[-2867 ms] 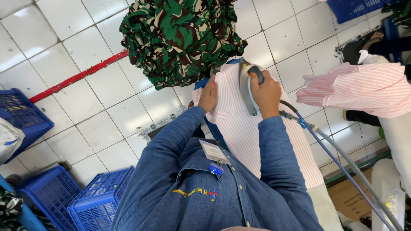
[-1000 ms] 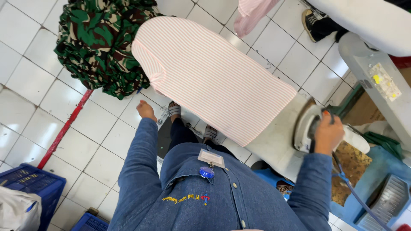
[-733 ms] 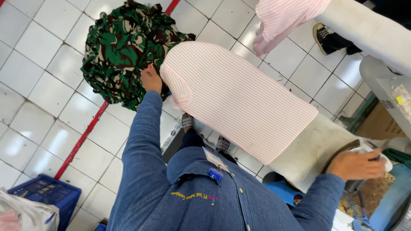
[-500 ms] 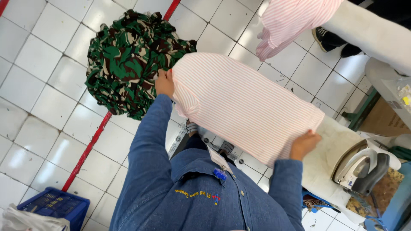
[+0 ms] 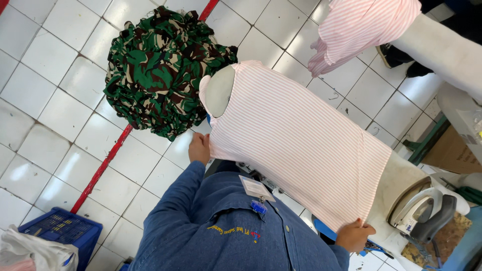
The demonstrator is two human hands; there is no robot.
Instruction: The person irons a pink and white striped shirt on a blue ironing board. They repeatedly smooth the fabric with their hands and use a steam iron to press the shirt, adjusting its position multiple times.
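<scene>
Looking down from the head camera, we record a pink-and-white striped garment (image 5: 296, 145) drawn over a padded ironing board (image 5: 401, 180), whose pale rounded nose shows through the garment's opening at the end farthest from the iron. Our left hand (image 5: 200, 148) rests at the garment's near edge beside that nose, fingers curled on the fabric hem; whether it pinches the cloth or only presses against it, we cannot tell. Our right hand (image 5: 354, 235) is at the garment's opposite near corner, fingers closed on the hem where the cloth hangs off the board. A steam iron (image 5: 420, 211) stands on the bare end of the board just beyond the garment's wide end, near the right hand but apart from it. Beyond the garment's narrow end, a heap of green camouflage cloth (image 5: 160, 68) lies on the white tiled floor (image 5: 55, 110), touching a red floor line (image 5: 105, 163). A second pink striped garment (image 5: 361, 27) hangs above the far side of the first. A blue plastic crate (image 5: 57, 232) sits well apart from the garment, past the left hand.
</scene>
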